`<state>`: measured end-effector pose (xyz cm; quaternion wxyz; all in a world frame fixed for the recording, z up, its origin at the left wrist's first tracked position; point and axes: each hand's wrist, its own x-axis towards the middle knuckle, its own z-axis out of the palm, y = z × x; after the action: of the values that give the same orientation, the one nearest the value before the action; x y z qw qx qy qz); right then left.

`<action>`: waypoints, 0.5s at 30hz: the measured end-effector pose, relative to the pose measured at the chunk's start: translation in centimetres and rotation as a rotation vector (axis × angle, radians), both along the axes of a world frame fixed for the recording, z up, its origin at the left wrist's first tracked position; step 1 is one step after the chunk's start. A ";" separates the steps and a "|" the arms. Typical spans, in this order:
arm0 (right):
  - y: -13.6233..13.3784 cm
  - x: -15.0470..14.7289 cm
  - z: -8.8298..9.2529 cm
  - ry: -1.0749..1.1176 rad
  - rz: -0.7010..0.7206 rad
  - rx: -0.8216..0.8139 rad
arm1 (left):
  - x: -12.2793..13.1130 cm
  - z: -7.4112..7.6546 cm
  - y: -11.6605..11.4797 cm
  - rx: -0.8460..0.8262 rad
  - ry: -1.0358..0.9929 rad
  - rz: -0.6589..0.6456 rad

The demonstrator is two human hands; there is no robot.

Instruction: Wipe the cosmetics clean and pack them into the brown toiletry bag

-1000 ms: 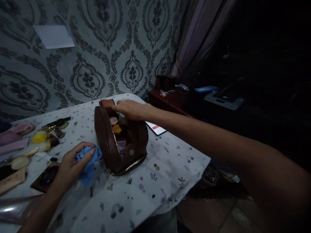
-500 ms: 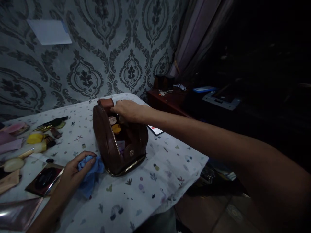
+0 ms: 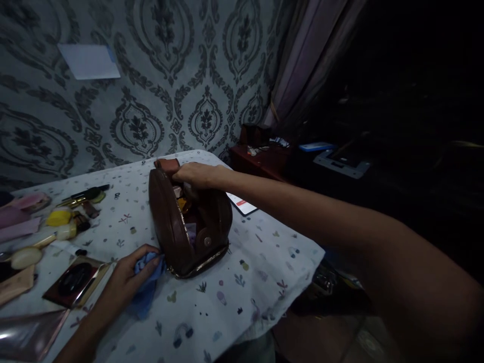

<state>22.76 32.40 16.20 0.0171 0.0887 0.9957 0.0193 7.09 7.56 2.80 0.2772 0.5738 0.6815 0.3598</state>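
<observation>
A brown leather pouch [image 3: 166, 222] stands open on a table with a printed white cloth [image 3: 227, 307]. Small items show inside its mouth. My right hand [image 3: 194, 174] reaches over the top of the pouch with its fingers curled on the far rim near the brown tab. Down at the lower left corner of the pouch, my left hand [image 3: 128, 277] is closed round a blue cloth [image 3: 145, 290] and presses it against the leather.
Cosmetics lie at the left: a dark compact [image 3: 75, 280], a yellow sponge [image 3: 58, 218], brushes [image 3: 85, 194], pink packets. A phone [image 3: 242, 204] lies behind the pouch. A low red-brown table [image 3: 260, 154] and dark furniture stand to the right. Patterned wall behind.
My left hand has slid the blue cloth right and down, up against the pouch's lower corner. My right hand stays on the pouch's top, pressing its mouth narrower.
</observation>
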 end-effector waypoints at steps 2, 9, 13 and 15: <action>-0.3 0.1 0.3 -0.036 -0.032 0.019 | 0.0 -0.2 0.1 0.015 0.006 -0.017; -1.3 -0.1 0.6 -0.097 -0.246 0.062 | -0.1 -0.2 0.3 0.035 0.009 -0.071; -1.5 -0.1 0.5 -0.132 -0.225 0.038 | -0.4 -0.5 0.3 0.018 0.033 -0.065; -1.4 -0.2 0.3 -0.116 -0.200 0.038 | -0.5 -0.6 0.3 0.009 0.040 -0.059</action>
<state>22.60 31.03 16.53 0.0751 0.1864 0.9787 0.0415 6.60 7.84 2.19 0.2716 0.6020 0.6679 0.3431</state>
